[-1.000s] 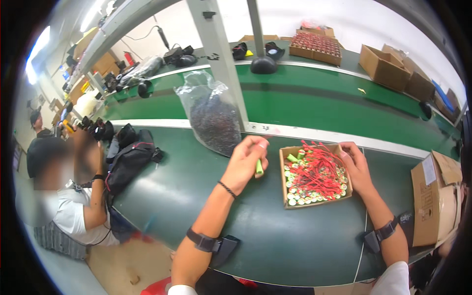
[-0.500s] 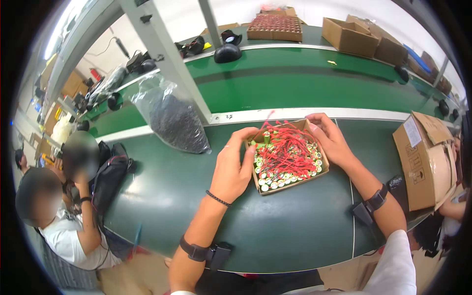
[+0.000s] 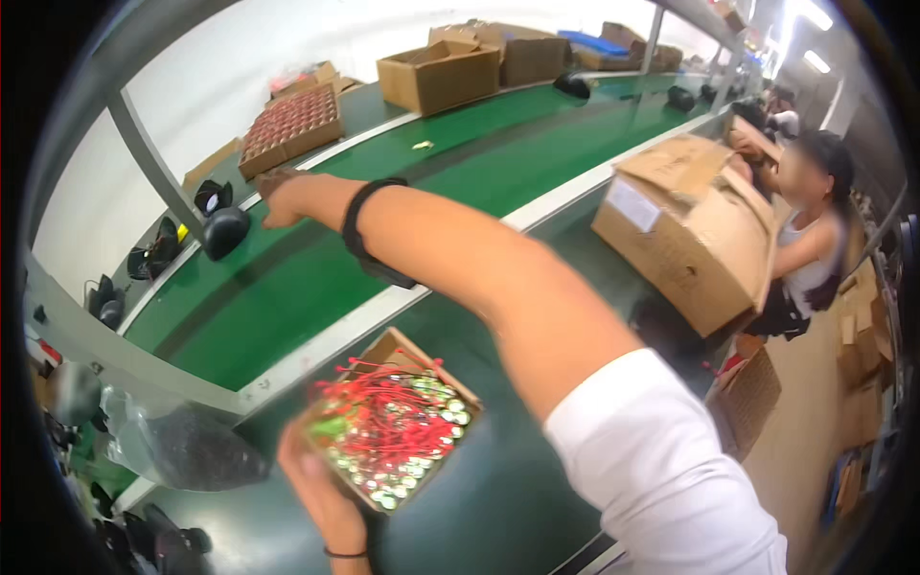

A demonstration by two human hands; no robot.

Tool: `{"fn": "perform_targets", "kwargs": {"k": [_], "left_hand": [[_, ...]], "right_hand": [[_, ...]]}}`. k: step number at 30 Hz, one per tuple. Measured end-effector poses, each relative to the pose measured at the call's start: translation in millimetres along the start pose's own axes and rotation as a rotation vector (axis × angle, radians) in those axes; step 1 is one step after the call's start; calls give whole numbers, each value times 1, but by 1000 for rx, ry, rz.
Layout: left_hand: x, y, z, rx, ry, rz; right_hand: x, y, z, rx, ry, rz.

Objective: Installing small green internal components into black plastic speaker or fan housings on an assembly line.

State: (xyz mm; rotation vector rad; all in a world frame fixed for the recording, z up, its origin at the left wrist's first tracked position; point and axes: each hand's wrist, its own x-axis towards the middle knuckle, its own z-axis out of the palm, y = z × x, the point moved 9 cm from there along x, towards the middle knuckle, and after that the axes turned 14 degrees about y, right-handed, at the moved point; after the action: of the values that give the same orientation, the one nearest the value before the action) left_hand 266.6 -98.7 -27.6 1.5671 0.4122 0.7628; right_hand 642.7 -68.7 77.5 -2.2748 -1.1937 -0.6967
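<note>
Left hand [image 3: 318,482] at wire-filled box [image 3: 398,346], right hand [image 3: 285,197] near red-filled carton [image 3: 299,147]

A loose white sleeve [image 3: 661,460] with soft creases ends in a plain hem above the right elbow [image 3: 508,287]. A wide black strap [image 3: 352,220] circles the right forearm [image 3: 431,235], and a slim dark bracelet [image 3: 345,554] rings the left wrist [image 3: 343,532]. The right grip [image 3: 278,199] and left grip [image 3: 311,470] are both bare.
</note>
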Motion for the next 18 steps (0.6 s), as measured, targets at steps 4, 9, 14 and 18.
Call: {"fn": "perform_targets", "kwargs": {"k": [4,9,14,18], "left_hand": [[-3,5,4,182,-95,135],[-10,9,-9,240,-86,6],[-8,16,-3,265,-154,22],[-8,10,3,283,-148,52]], "right_hand": [[27,4,53,-177,-313,31],[65,-20,124,-41,-267,-126],[83,8,154,-111,-70,11],[71,-9,124,-4,-65,-165]]}}
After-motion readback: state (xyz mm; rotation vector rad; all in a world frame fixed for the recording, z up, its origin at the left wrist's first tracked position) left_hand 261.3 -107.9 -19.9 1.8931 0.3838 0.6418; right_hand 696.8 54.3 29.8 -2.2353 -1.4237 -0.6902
